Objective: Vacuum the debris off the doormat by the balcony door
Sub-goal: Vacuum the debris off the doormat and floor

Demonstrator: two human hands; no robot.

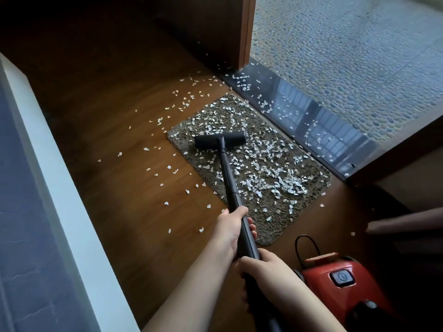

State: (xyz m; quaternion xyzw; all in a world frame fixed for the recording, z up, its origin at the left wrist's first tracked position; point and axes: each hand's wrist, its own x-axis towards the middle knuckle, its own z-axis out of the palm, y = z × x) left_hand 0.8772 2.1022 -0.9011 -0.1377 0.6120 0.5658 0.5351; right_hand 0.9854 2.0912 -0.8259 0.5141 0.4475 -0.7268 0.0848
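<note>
Both hands grip the black vacuum wand: the left hand higher up, the right hand nearer the body. Its floor head rests on the doormat, strewn with white debris, beside the balcony threshold. The red vacuum sits at right.

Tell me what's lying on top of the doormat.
White paper scraps cover the doormat; the vacuum head sits on its far-left part. Anything beneath the head is hidden.

The red vacuum cleaner is cut off at the lower right edge. The tube's near end is hidden behind both hands.
</note>
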